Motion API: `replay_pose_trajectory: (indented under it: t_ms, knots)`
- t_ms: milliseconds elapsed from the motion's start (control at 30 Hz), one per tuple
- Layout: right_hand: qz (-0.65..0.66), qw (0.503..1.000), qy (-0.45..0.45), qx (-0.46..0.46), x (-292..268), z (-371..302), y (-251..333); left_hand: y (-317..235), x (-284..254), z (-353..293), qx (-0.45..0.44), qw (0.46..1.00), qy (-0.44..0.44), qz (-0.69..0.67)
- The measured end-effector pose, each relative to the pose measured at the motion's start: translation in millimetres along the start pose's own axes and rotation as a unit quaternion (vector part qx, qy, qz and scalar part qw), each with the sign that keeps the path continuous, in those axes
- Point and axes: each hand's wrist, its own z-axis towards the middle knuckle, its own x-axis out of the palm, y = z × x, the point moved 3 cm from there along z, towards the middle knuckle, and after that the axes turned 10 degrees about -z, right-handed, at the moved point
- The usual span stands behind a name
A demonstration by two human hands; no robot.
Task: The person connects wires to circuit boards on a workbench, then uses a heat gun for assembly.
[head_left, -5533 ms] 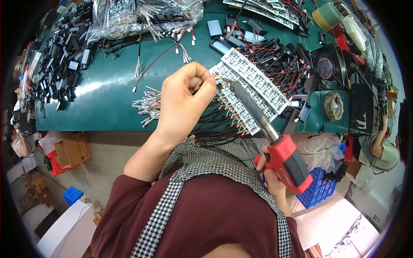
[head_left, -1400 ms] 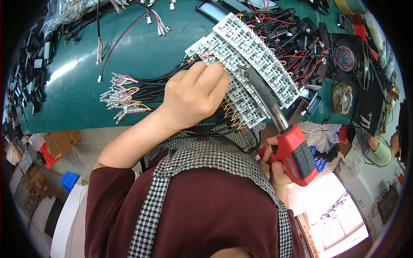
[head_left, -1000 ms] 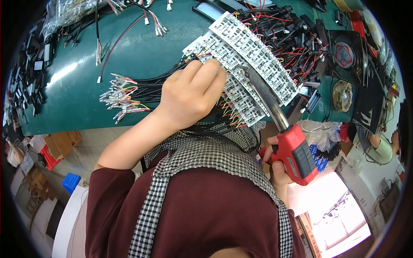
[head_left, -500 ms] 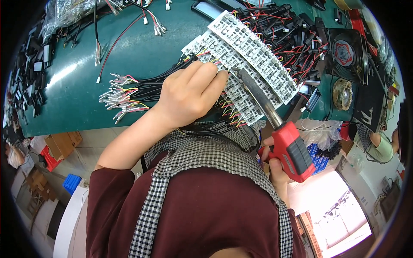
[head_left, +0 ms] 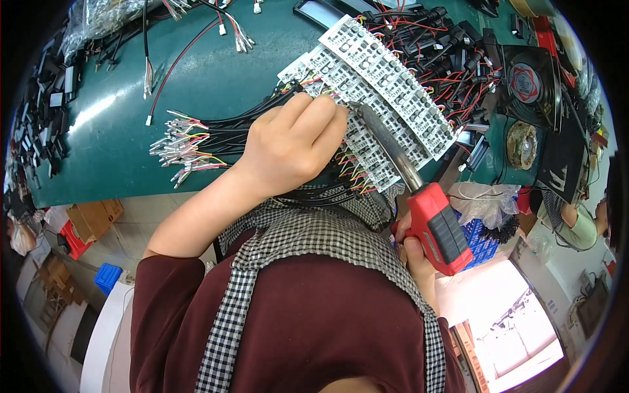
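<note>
My left hand [head_left: 288, 141] is closed in a pinch over white circuit boards [head_left: 386, 78]. Thin coloured wire ends show at its fingertips; the exact grip is partly hidden. Black cables [head_left: 226, 134] run beneath this hand, their stripped and tinned-looking ends [head_left: 177, 150] fanned out to the left. My right hand [head_left: 416, 252] is wrapped round a red and black soldering gun [head_left: 439, 229]. Its long metal shaft slants up to the left, and the tip meets the boards just right of my left fingertips. More cables with yellow and red wires hang along the boards' near edge.
Black connectors with red wires [head_left: 452, 59] are heaped behind the boards. At right stand a black fan [head_left: 527, 82] and a round, crusty brownish ring [head_left: 521, 145]. Black parts [head_left: 49, 118] cover the table's left end. A blue crate [head_left: 481, 242] sits below the right edge.
The soldering gun's body and my right hand have shifted slightly left, and the tip has moved a little toward my left fingertips. My left hand is almost still.
</note>
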Motion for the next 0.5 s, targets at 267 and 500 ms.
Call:
replay_pose_trajectory:
  t_ms: [267, 500]
  knots:
    - [0.083, 0.987, 0.051, 0.129, -7.3, -4.0, 9.0, 1.5, 0.3, -0.2, -0.010, 1.000, 0.010, -0.011]
    - [-0.043, 0.998, 0.032, 0.014, -5.6, -1.6, 0.1, 0.2, -1.5, 0.8, -0.028, 0.998, 0.013, -0.054]
